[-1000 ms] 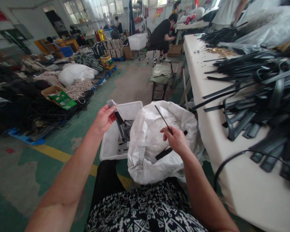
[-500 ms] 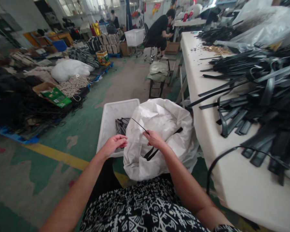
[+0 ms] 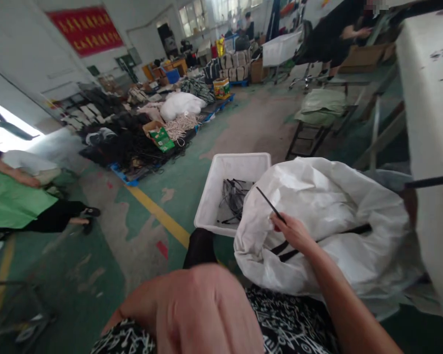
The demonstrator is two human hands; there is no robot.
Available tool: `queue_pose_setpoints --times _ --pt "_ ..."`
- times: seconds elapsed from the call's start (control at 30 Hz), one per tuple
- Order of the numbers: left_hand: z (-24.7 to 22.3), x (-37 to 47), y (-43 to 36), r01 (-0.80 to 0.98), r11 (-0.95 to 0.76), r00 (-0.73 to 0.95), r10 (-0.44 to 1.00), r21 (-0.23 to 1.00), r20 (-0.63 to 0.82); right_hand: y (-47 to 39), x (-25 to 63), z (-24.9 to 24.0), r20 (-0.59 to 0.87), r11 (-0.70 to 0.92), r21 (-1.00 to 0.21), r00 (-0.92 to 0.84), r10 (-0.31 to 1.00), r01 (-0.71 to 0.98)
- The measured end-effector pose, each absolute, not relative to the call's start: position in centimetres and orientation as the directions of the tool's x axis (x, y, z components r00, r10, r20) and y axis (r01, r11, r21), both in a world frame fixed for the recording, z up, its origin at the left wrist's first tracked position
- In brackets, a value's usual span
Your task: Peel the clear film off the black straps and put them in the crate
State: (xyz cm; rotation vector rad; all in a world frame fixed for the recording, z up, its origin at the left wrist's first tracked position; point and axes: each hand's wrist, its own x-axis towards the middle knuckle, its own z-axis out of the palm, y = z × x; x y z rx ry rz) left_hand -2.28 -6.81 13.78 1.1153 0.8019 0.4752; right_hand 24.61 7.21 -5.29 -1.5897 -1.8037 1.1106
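In the head view my right hand (image 3: 290, 231) is closed on a thin black strip (image 3: 268, 202), which points up and to the left. It is over a large white woven sack (image 3: 317, 187) with black straps (image 3: 286, 253) lying in its folds. My left hand (image 3: 210, 309) is raised very close to the camera at the bottom; its back shows, slightly smeared, and its fingers are hidden. Left of the sack stands a white plastic bin (image 3: 205, 201) holding a tangle of dark strips (image 3: 234, 196).
A covered table (image 3: 433, 113) runs along the right. A stool with a cushion (image 3: 321, 105) stands beyond the sack. Piled goods lie on a blue pallet (image 3: 123, 177) to the left. A person in green (image 3: 15, 196) is at far left; another sits on a chair (image 3: 302, 59) at upper right.
My view has swung left, bringing the person in green into sight. My left hand has come up from beside the bin toward the camera. My right hand still holds the strip over the sack.
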Motion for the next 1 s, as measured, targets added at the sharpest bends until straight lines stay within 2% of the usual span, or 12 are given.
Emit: queue_pose_setpoints --times 0.07,0.1,0.13,0.2,0.3,0.37,0.63,0.73,0.87,1.0 --pt "12.2 -1.4 -3.5 -0.100 0.258 0.432 0.881 0.961 -0.192 6.4 24.6 -3.0 -0.091 0.071 -0.825 -0.255 0.963 0.561" --pt "11.0 -0.9 -1.7 -0.149 0.181 0.268 0.954 0.972 -0.136 5.9 24.5 -1.6 -0.064 0.114 -0.835 -0.300 0.952 0.539" --pt "9.7 -0.5 0.0 -0.163 0.131 0.142 0.984 0.978 -0.108 5.4 24.2 -0.2 -0.029 0.157 -0.843 -0.335 0.942 0.515" --pt "6.8 0.4 2.2 -0.130 0.199 0.063 0.979 0.971 -0.193 4.7 23.6 2.3 0.046 0.242 -0.856 -0.399 0.916 0.456" --pt "3.1 1.4 2.2 -0.085 0.457 0.258 0.868 0.885 -0.424 4.3 22.5 4.5 0.161 0.366 -0.860 -0.491 0.856 0.356" --pt "1.9 2.0 0.9 -0.076 0.508 0.340 0.822 0.858 -0.457 4.2 22.0 4.9 0.189 0.400 -0.853 -0.516 0.836 0.336" --pt "1.7 2.3 -1.5 -0.100 0.495 0.256 0.851 0.863 -0.458 5.0 22.0 4.3 0.217 0.410 -0.836 -0.467 0.857 0.365" --pt "1.2 1.3 -2.2 -0.049 0.486 0.298 0.841 0.873 -0.452 5.2 21.9 3.8 0.211 0.413 -0.827 -0.470 0.857 0.382" --pt "0.5 0.8 -3.0 0.119 0.480 0.393 0.781 0.869 -0.485 5.2 20.8 3.0 0.215 0.454 -0.795 -0.513 0.831 0.402" --pt "0.1 0.7 -2.1 0.351 0.356 0.441 0.753 0.866 -0.488 5.2 19.7 2.5 0.183 0.453 -0.783 -0.538 0.823 0.427"
